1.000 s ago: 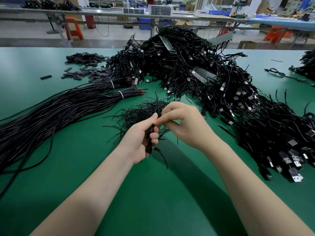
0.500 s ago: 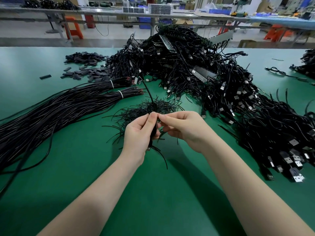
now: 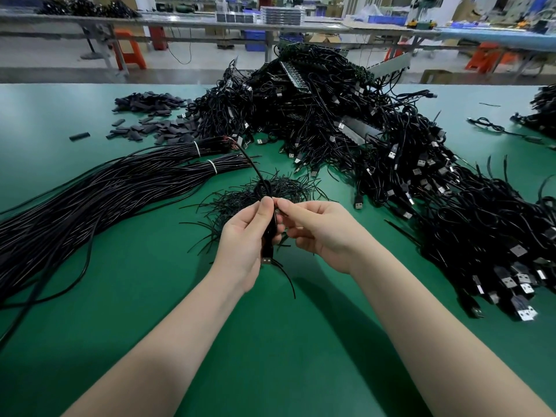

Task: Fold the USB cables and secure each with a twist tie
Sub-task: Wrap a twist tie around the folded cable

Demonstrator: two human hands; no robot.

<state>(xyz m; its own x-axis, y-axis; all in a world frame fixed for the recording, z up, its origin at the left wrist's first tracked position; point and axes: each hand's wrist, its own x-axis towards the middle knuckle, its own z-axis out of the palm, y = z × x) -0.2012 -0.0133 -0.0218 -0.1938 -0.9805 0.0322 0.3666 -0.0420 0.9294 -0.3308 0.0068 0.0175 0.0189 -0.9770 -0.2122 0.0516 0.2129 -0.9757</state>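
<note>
A worker's left hand (image 3: 245,236) gripped a folded black USB cable (image 3: 268,236) upright above a green work table (image 3: 270,341), fingers curled round the bundle, its silver-tipped plug pointing down below the palm. The right hand (image 3: 319,233) met it at the top of the bundle, thumb and forefinger pinching a thin black twist tie (image 3: 254,168) whose free end rose up and away toward the far side of the table; a second loose end of black wire trailed down from under the plug toward the table. Just behind the hands lay a scattered heap of loose black twist ties (image 3: 240,198). To the left stretched long bundles of straight black cable (image 3: 99,191), each bound near its end with a white band (image 3: 213,165). A large tangled mound of black USB cables with silver connectors (image 3: 331,115) filled the middle and right of the table, running down its right side. Small dark flat sleeve pieces (image 3: 150,115) were strewn at the far left of the table. Beyond the table's far edge stood long benches (image 3: 180,22) and orange stools (image 3: 129,52), all somewhat blurred.
</note>
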